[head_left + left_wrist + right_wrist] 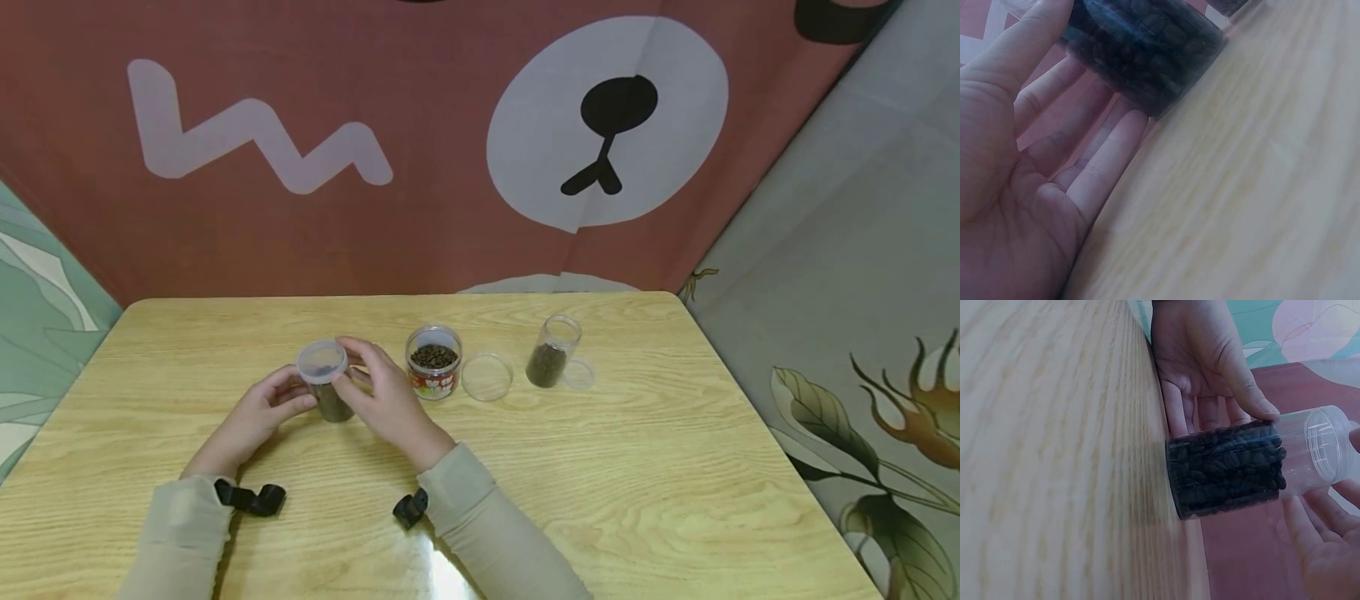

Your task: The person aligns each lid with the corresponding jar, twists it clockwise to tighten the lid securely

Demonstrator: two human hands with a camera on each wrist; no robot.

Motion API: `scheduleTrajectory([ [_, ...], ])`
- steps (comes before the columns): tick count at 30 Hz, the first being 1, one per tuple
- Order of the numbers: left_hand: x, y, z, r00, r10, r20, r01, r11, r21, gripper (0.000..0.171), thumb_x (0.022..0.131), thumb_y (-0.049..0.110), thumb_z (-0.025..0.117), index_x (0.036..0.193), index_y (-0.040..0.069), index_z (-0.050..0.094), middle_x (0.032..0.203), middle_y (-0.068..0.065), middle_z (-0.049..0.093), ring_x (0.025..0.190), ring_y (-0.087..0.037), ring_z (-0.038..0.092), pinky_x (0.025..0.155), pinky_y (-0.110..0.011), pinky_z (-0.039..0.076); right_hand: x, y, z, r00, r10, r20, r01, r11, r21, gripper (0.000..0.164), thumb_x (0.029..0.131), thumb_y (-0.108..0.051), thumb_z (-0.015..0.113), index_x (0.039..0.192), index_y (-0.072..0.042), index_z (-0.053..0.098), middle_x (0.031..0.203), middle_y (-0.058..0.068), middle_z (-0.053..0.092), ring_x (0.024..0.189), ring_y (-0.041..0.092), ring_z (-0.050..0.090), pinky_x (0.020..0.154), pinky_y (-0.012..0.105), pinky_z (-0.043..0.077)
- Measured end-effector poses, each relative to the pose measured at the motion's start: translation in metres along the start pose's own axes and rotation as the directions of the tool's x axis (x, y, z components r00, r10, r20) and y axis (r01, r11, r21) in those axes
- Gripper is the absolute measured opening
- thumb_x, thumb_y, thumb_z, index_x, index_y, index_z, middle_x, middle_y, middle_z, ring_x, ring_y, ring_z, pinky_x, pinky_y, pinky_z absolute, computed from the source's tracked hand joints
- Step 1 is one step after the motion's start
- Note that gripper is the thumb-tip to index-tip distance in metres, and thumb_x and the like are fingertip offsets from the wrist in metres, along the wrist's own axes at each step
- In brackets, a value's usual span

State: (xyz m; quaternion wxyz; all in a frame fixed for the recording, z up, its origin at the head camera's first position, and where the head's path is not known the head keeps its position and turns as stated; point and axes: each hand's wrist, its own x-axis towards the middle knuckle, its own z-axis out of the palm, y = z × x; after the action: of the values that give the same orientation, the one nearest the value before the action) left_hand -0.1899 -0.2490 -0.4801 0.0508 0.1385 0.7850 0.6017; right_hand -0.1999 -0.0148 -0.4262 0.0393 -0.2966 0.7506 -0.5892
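Observation:
A clear cylindrical jar, part filled with dark beans that look like coffee beans, stands upright on the table at left of centre. Its translucent lid sits on top. My left hand holds the jar from the left, thumb in front and fingers behind, as the right wrist view shows. From the other side my right hand grips the lid at its rim with thumb and fingers. In the left wrist view the jar's bean-filled base meets the table; the lid is mostly out of that view.
To the right stands an open wide jar of brown beans with a colourful label. Beside it lies a clear round lid. Further right are an open tall jar of dark beans and a small lid. A patterned cloth hangs behind the table.

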Motion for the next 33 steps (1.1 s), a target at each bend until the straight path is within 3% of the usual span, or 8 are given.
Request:
scheduleTrajectory([
  [10, -0.0009, 0.0002, 0.0002, 1.000, -0.004, 0.000, 0.004, 1.000, -0.008, 0.041, 0.103, 0.012, 0.061, 0.140, -0.002, 0.050, 0.122, 0.018, 0.060, 0.111, 0.003, 0.059, 0.089, -0.017, 0.052, 0.0029, 0.0017, 0.0018, 0.999, 0.014, -0.031, -0.013, 0.999, 0.043, 0.047, 0.102, -0.023, 0.065, 0.142, -0.009, 0.046, 0.139, 0.018, 0.055, 0.130, 0.015, 0.053, 0.106, 0.023, 0.045],
  [17, 0.0002, -0.0016, 0.0005, 1.000, 0.014, -0.004, -0.015, 1.000, -0.018, 0.039, 0.103, 0.011, 0.061, 0.139, 0.000, 0.052, 0.122, 0.018, 0.062, 0.111, 0.002, 0.059, 0.089, -0.017, 0.053, 0.0024, 0.0027, 0.0015, 0.999, 0.006, -0.042, -0.006, 1.000, 0.016, 0.044, 0.103, -0.020, 0.062, 0.140, -0.007, 0.044, 0.137, 0.013, 0.056, 0.128, 0.011, 0.053, 0.105, 0.019, 0.045],
  [24, 0.0003, -0.0021, 0.0004, 1.000, 0.021, -0.003, -0.021, 0.999, -0.025, 0.039, 0.103, 0.010, 0.061, 0.140, 0.002, 0.053, 0.122, 0.018, 0.062, 0.110, 0.001, 0.060, 0.088, -0.018, 0.054, 0.0025, 0.0033, 0.0009, 1.000, 0.003, -0.027, -0.003, 1.000, -0.008, 0.054, 0.104, -0.017, 0.058, 0.153, -0.010, 0.038, 0.144, 0.010, 0.053, 0.132, 0.011, 0.051, 0.105, 0.019, 0.044],
  [33, -0.0002, -0.0001, 0.0010, 1.000, 0.006, -0.002, -0.006, 1.000, -0.014, 0.040, 0.103, 0.012, 0.061, 0.140, 0.001, 0.052, 0.121, 0.018, 0.062, 0.110, 0.002, 0.060, 0.089, -0.018, 0.054, 0.0008, 0.0022, -0.0001, 1.000, 0.007, -0.006, -0.007, 1.000, 0.000, 0.051, 0.104, -0.022, 0.058, 0.152, -0.011, 0.043, 0.145, 0.007, 0.051, 0.132, 0.009, 0.050, 0.107, 0.022, 0.044],
])
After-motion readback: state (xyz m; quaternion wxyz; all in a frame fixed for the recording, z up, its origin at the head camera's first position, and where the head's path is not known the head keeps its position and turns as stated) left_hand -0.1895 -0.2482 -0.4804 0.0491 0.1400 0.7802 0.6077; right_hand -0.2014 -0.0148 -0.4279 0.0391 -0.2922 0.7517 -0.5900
